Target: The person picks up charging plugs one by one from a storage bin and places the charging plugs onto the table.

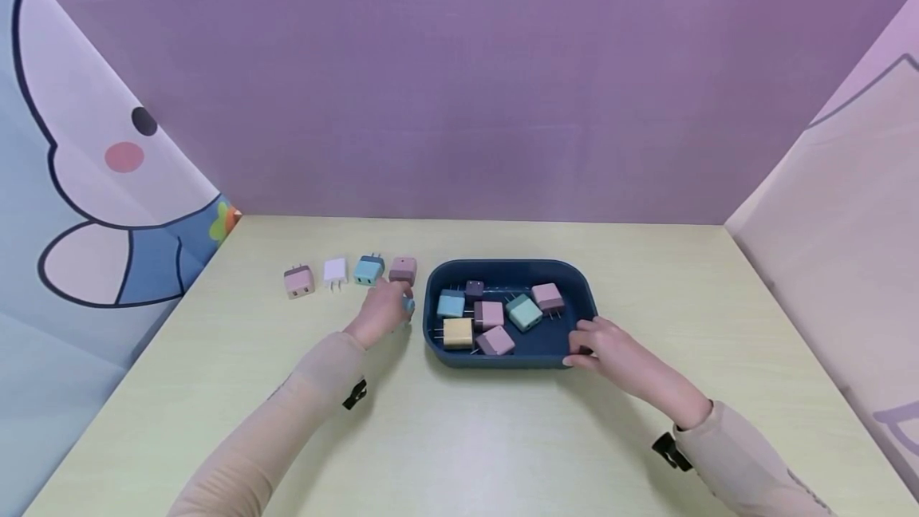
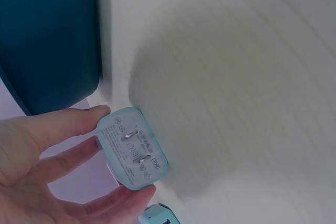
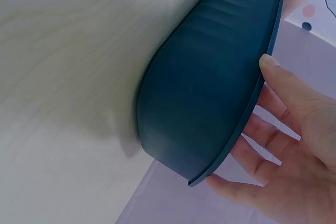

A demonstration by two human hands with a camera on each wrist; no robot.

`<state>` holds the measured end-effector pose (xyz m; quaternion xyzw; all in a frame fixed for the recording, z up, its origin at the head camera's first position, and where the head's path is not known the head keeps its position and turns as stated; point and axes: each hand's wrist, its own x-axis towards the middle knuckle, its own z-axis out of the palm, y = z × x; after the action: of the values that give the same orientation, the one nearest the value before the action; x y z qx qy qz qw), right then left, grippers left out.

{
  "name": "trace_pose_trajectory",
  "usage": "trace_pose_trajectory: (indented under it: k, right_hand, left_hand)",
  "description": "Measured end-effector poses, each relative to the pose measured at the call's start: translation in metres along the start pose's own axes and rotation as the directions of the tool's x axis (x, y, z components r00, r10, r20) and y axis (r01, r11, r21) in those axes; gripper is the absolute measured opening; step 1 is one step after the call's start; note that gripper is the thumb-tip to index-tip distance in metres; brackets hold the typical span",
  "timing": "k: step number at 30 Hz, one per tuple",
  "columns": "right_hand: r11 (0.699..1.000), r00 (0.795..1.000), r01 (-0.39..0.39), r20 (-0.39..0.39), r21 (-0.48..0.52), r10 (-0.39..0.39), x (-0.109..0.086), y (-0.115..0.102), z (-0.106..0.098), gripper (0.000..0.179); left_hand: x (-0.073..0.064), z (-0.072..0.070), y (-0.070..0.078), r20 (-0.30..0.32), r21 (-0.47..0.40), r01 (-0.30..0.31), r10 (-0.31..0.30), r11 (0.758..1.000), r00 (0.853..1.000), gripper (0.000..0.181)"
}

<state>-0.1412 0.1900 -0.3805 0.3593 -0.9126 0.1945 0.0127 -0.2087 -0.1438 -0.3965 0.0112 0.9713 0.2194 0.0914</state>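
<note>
My left hand (image 1: pixel 384 311) pinches a light-blue charger plug (image 2: pixel 132 148) between thumb and fingers, just left of the navy plastic tray (image 1: pixel 502 361). In the left wrist view its two-pronged, printed face is turned to the camera. My right hand (image 1: pixel 610 353) grips the tray's right front corner, thumb and fingers on the rim (image 3: pixel 237 129). Several charger plugs lie in the tray, among them a yellow one (image 1: pixel 458 333), a green one (image 1: pixel 525 313), a blue one (image 1: pixel 451 303) and a pink one (image 1: pixel 548 297).
Left of the tray, a row of chargers lies on the pale wooden table (image 1: pixel 474 437): a pink one (image 1: pixel 298 282), a white one (image 1: pixel 334 270), a blue one (image 1: pixel 369 270) and a mauve one (image 1: pixel 403 270). A purple cloth backdrop (image 1: pixel 459 102) stands behind the table.
</note>
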Motion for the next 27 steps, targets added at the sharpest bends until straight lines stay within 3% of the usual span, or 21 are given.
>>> trace_pose_trajectory:
  k: [12, 16, 21, 27]
  right_hand:
    - [1.000, 1.000, 0.004, -0.009, -0.011, -0.004, 0.000, 0.000, 0.001, 0.012]
    - [1.000, 1.000, 0.005, -0.009, -0.015, -0.005, 0.001, 0.001, 0.001, 0.012]
    - [1.000, 1.000, 0.007, -0.006, -0.015, -0.008, 0.000, 0.001, 0.001, 0.012]
    - [1.000, 1.000, 0.015, -0.011, -0.014, -0.015, 0.000, 0.001, 0.001, 0.013]
  left_hand:
    - [-0.005, -0.006, 0.002, -0.036, 0.032, -0.028, 0.029, 0.999, 0.999, 0.030]
    - [-0.006, -0.012, 0.005, -0.062, 0.049, -0.061, 0.064, 0.997, 0.996, 0.030]
    - [-0.006, -0.018, 0.009, -0.049, 0.093, -0.099, 0.104, 0.991, 0.993, 0.031]
    - [-0.005, -0.025, 0.018, -0.068, 0.154, -0.155, 0.167, 0.976, 0.984, 0.019]
